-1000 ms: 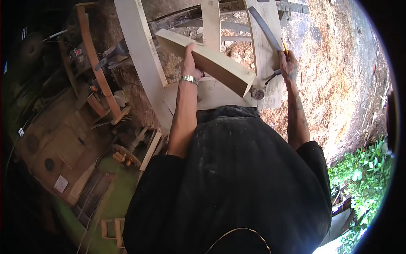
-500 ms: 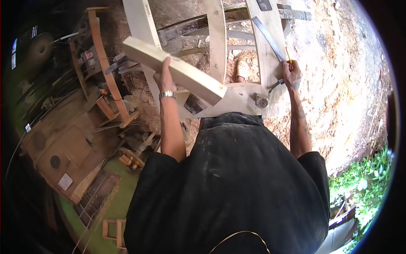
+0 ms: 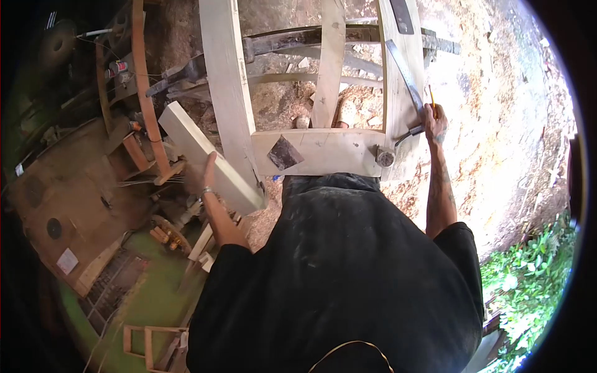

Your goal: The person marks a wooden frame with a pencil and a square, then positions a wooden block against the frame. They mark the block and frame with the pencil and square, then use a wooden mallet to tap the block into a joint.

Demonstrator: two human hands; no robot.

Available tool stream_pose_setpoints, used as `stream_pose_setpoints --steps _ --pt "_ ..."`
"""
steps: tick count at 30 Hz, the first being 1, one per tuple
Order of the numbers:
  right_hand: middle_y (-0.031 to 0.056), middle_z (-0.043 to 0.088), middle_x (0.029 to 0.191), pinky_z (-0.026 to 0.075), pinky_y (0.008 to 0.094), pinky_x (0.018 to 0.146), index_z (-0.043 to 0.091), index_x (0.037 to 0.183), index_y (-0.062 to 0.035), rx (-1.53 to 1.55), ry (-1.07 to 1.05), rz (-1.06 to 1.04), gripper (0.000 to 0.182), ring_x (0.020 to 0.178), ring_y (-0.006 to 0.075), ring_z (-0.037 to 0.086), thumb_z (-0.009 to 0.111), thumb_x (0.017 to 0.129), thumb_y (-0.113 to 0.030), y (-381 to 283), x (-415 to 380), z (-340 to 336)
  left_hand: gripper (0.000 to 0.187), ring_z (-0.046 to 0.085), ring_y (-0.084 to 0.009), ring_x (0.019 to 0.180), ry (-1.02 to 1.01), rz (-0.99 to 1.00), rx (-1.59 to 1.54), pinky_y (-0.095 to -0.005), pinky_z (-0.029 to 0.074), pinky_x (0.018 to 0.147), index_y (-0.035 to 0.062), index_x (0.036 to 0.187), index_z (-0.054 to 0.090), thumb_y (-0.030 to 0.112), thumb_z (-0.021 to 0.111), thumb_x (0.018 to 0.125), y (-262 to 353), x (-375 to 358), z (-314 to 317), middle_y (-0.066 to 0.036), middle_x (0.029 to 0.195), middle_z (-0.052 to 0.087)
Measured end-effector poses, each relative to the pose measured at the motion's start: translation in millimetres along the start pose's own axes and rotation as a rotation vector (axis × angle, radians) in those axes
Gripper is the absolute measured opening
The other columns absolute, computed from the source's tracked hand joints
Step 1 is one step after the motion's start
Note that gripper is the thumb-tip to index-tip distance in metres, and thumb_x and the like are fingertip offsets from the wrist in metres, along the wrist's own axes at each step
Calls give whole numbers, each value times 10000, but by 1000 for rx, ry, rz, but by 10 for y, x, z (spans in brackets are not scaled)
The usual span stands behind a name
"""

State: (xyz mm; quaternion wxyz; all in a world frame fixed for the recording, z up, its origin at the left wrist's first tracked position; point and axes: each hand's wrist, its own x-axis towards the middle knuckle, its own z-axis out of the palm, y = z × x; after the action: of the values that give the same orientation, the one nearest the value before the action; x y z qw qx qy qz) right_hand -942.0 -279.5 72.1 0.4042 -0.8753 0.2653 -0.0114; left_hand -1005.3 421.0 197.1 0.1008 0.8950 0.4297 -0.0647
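My left hand (image 3: 209,177) grips a thick pale wooden beam (image 3: 189,138), the thumb lying along its upper face. The beam slants beside the left rail (image 3: 225,74) of a wooden frame. In my right hand (image 3: 437,126) is a yellow pencil (image 3: 433,98), its tip pointing away from me. Those fingers are right by the metal square (image 3: 405,76), whose blade lies on the right-hand board (image 3: 398,115). A round wooden piece (image 3: 385,156) sits at the corner of the front crosspiece (image 3: 336,144), which also has a dark diamond-shaped patch (image 3: 285,153).
Wood shavings (image 3: 491,130) cover the ground. Dark curved timbers (image 3: 298,40) lie under the frame. To the left are an orange-brown upright (image 3: 144,81) and a brown workbench (image 3: 68,205). Green plants (image 3: 528,273) grow at the lower right.
My left hand has swung the beam left and down, from over the frame to beside its left rail. My right hand stays by the square with the pencil; the view has shifted slightly.
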Motion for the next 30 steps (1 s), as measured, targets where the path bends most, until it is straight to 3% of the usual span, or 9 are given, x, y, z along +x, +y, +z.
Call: stream_pose_setpoints --steps 2,3,4,5,8,14,17,25,30 --pt "169 693 787 520 390 664 704 1007 -43 -70 52 -49 347 721 306 676 660 964 -385 -37 -9 -29 723 705 -395 1013 18 100 9 -468 562 883 -73 1159 632 353 922 653 -109 -97 -25 -244 1101 711" --pt "177 696 823 519 413 668 701 991 -49 -91 87 -96 335 732 353 669 648 966 -379 -59 -24 -28 759 699 -401 1022 -28 159 -129 -466 559 892 -69 1202 587 319 928 646 -147 -169 -16 -247 1121 701" --pt "161 699 860 518 422 669 703 986 -58 -165 131 -160 337 738 350 663 638 970 -389 -128 -57 -33 801 693 -408 1032 -74 220 -267 -464 555 902 -65 1245 543 284 934 639 -162 -230 -18 -250 1142 691" --pt "157 697 874 518 423 673 705 987 -60 -174 173 -155 338 735 342 657 633 973 -389 -193 -96 -28 918 660 -412 1107 -193 227 -271 -468 536 942 -45 1350 410 203 926 633 -176 -272 -32 -267 1234 642" --pt "149 677 867 506 415 685 707 986 -47 -163 246 -163 322 732 310 629 646 975 -362 -506 -288 -63 882 630 -418 1147 -266 322 -226 -484 520 970 -45 1328 429 185 915 629 -363 -359 203 -270 1247 622" --pt "152 621 794 472 411 666 680 957 -18 -120 342 -257 322 695 297 574 661 972 -339 -694 -789 -17 891 591 -461 1139 -294 443 -289 -507 494 1002 -36 1334 427 198 881 604 -573 -478 577 -276 1230 595" --pt "148 622 789 465 398 661 668 940 0 -127 336 -158 319 680 278 553 663 973 -318 -725 -1129 33 899 567 -463 1155 -253 437 -282 -511 477 1022 -32 1338 428 210 867 592 -629 -513 704 -277 1231 582" --pt "79 525 705 408 369 632 637 885 -16 -52 332 -73 365 663 196 465 652 983 -368 -723 -1905 398 932 545 -462 1192 -244 428 -274 -525 472 1012 -26 1396 389 257 853 639 -593 -547 657 -278 1277 560" --pt "66 543 677 415 329 621 682 920 17 54 221 -63 310 660 143 496 651 974 -287 -1052 -2094 600 935 531 -433 1250 -269 488 -290 -512 448 1058 -38 1422 385 353 875 729 -674 -523 636 -283 1341 533"
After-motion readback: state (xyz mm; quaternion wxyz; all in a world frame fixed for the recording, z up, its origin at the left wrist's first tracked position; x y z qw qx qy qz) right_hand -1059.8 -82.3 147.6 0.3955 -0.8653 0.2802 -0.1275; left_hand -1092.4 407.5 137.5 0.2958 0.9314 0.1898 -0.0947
